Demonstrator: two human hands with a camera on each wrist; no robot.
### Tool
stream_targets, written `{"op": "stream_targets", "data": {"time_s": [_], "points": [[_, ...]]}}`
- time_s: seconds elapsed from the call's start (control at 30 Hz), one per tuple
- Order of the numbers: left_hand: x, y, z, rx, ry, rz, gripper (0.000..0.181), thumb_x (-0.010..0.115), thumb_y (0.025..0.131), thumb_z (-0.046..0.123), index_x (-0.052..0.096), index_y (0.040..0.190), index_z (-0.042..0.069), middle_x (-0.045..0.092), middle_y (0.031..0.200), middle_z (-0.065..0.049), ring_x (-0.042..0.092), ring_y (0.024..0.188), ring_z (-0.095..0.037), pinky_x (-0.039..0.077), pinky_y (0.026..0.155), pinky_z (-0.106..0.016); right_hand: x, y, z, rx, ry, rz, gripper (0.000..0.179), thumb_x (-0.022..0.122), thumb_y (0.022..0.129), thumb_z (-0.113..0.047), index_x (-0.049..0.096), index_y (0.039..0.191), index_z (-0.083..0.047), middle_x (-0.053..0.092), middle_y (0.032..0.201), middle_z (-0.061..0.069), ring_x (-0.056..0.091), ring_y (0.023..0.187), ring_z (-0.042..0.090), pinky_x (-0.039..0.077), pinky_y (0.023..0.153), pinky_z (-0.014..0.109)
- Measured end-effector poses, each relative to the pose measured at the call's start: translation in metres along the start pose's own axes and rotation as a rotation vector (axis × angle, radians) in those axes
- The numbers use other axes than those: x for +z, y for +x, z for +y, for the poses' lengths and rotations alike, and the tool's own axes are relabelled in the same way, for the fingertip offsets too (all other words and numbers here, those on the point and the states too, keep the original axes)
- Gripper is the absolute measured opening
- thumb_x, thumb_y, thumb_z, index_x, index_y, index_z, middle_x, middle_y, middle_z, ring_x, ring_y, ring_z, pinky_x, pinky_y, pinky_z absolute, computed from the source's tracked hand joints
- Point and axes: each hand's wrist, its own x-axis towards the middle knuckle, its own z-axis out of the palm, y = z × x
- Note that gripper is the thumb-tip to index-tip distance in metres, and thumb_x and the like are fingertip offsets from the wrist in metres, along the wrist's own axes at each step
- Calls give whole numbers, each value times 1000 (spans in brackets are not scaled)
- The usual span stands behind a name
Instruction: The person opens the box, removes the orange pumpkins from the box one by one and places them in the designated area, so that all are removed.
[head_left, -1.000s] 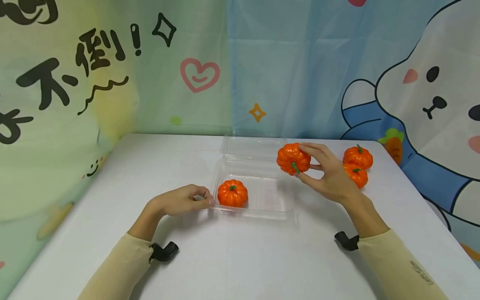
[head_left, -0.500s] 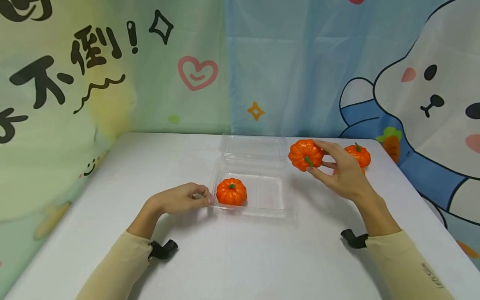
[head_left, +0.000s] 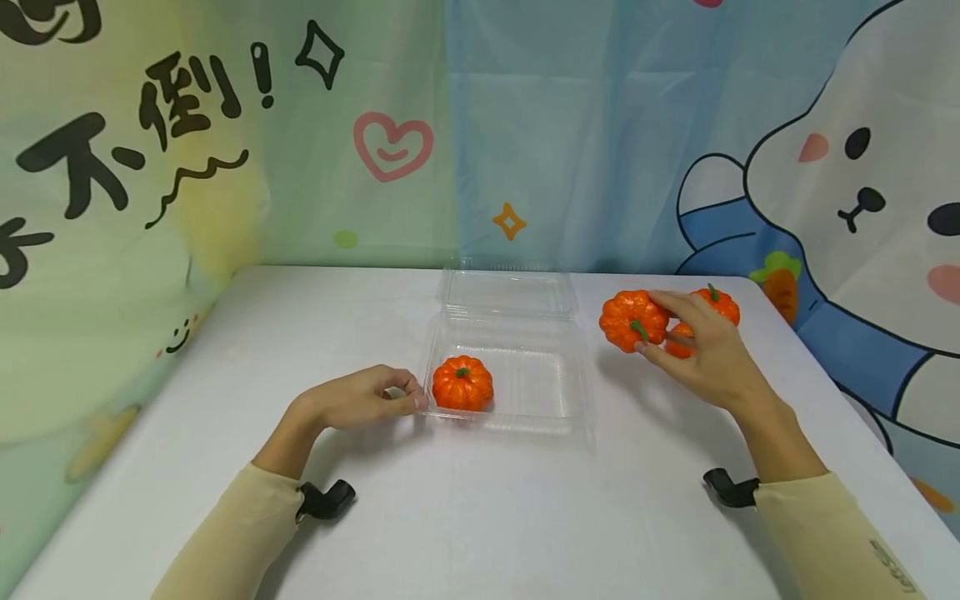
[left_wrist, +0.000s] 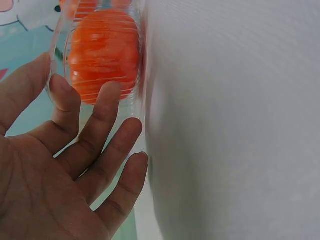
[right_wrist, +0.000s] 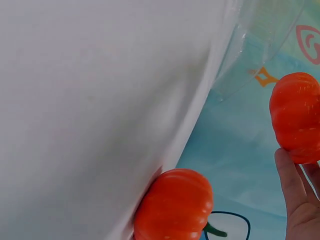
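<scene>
A clear plastic clamshell box (head_left: pixel 528 387) lies with its lid folded back on the white table. One small orange toy pumpkin (head_left: pixel 462 383) with a green stem sits in its left part. My left hand (head_left: pixel 367 398) pinches the box's left front corner between thumb and index finger; the other fingers (left_wrist: pixel 117 155) are spread in the left wrist view. In my right hand (head_left: pixel 701 350) is another toy pumpkin (head_left: pixel 628 319), gripped by fingertips and thumb above the table, right of the box. Two more pumpkins are near that hand: a rear pumpkin (head_left: pixel 722 305) and a partly hidden pumpkin (head_left: pixel 681 340).
The white table (head_left: pixel 480 517) ends at a printed cloth backdrop (head_left: pixel 525 125). The box's lid (head_left: pixel 508 293) lies toward the table's back edge. Black wrist mounts stick out at both sleeves, including the left mount (head_left: pixel 328 500).
My right hand has carried its pumpkin rightward, away from the box, and lowered it slightly in the last half second. It now covers part of the nearer loose pumpkin. My left hand stays put.
</scene>
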Motion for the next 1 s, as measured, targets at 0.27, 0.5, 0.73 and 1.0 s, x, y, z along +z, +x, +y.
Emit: {"op": "stream_targets", "data": {"time_s": [0.27, 0.5, 0.73, 1.0], "points": [[-1, -1, 0, -2, 11, 7, 26, 60, 104, 34, 70, 112, 11, 71, 114, 0, 57, 111, -20, 44, 98, -42, 2, -7, 9, 31, -69, -14, 70, 88, 81, -17, 58, 143, -10, 56, 136, 17, 55, 121, 36, 54, 98, 36], [0, -2, -2, -17, -10, 4, 28, 61, 104, 35, 70, 113, 11, 71, 113, -1, 57, 107, -21, 44, 94, -40, -6, -18, 9, 74, -97, -62, 68, 87, 82, -23, 58, 141, -5, 59, 134, 24, 58, 117, 46, 49, 90, 68], [0, -3, -1, -14, -4, 2, 28, 60, 104, 35, 69, 112, 10, 70, 113, -1, 57, 107, -20, 45, 94, -40, -15, -23, 13, 117, -128, -164, 67, 85, 86, -28, 57, 139, 1, 60, 133, 28, 59, 114, 47, 50, 90, 67], [-4, -1, 0, -14, 10, -12, 26, 61, 103, 36, 70, 112, 14, 71, 113, 2, 57, 110, -20, 44, 97, -40, -18, -30, 21, 93, -101, -194, 63, 86, 84, -23, 58, 137, -3, 61, 129, 23, 62, 108, 42, 51, 88, 64]]}}
